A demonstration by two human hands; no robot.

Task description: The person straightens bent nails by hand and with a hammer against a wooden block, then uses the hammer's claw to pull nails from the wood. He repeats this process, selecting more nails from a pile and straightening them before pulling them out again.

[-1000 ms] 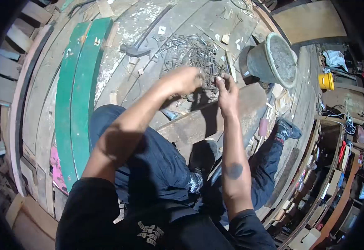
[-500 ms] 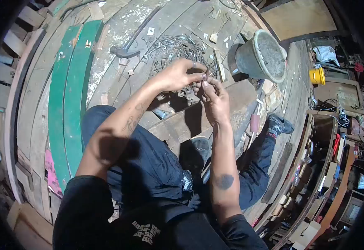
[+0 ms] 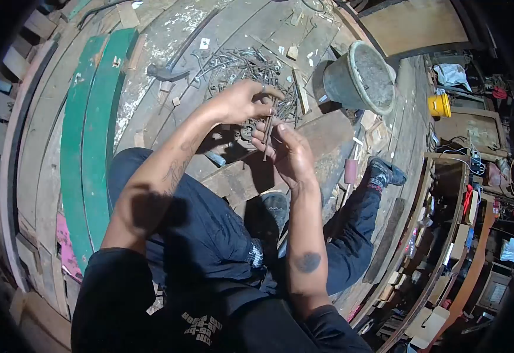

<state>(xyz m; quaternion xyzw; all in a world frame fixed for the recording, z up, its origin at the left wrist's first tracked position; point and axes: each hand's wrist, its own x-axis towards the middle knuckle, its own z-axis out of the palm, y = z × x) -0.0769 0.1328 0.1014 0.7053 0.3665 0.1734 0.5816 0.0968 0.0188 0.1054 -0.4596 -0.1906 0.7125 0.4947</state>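
Observation:
A long, thin rusty bolt (image 3: 267, 139) is held nearly upright in the picture between my two hands. My left hand (image 3: 239, 103) pinches its upper end between thumb and fingers. Lower down, my right hand (image 3: 292, 152) has its thumb and curled fingers around the shaft, and the bolt's lower end sticks out below them. Just beyond my hands lies a pile of bolts, nuts and other metal hardware (image 3: 251, 66) on the wooden floor. Part of that pile is hidden behind my hands.
A hammer (image 3: 168, 73) lies left of the pile, near two green boards (image 3: 95, 138). On the right stands a grey bucket (image 3: 339, 76). A wooden plank (image 3: 330, 130) lies before my feet. Shelves with clutter (image 3: 445, 235) line the right side.
The long bolt now shows clearly between my hands, where before they were close together around something small. My right hand has turned and dropped slightly. The view has shifted a little.

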